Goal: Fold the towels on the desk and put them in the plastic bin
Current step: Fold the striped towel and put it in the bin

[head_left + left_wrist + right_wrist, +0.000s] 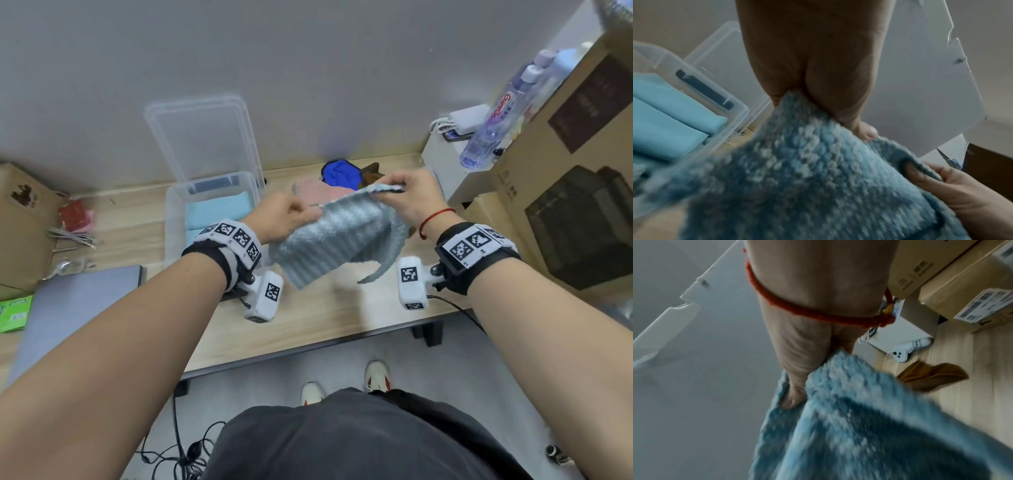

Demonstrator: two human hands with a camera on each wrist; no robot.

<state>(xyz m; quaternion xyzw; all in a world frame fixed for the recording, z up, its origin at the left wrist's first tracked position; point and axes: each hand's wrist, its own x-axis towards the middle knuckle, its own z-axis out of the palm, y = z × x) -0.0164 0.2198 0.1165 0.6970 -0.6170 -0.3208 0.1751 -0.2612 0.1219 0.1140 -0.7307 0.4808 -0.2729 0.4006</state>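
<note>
Between left hand (287, 219) and right hand (407, 195): fluffy blue towel (339, 236), both pinching. Right-wrist view alone shows game controller (902, 353). Beyond left hand: clear plastic bin (174, 219), folded light-blue towels (219, 212) inside.

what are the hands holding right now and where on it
Both hold the blue-grey towel by its top edge: left hand pinches one end, right hand the other.

An office: wooden desk (308, 318), laptop (68, 308), stacked cardboard boxes (565, 171).
</note>
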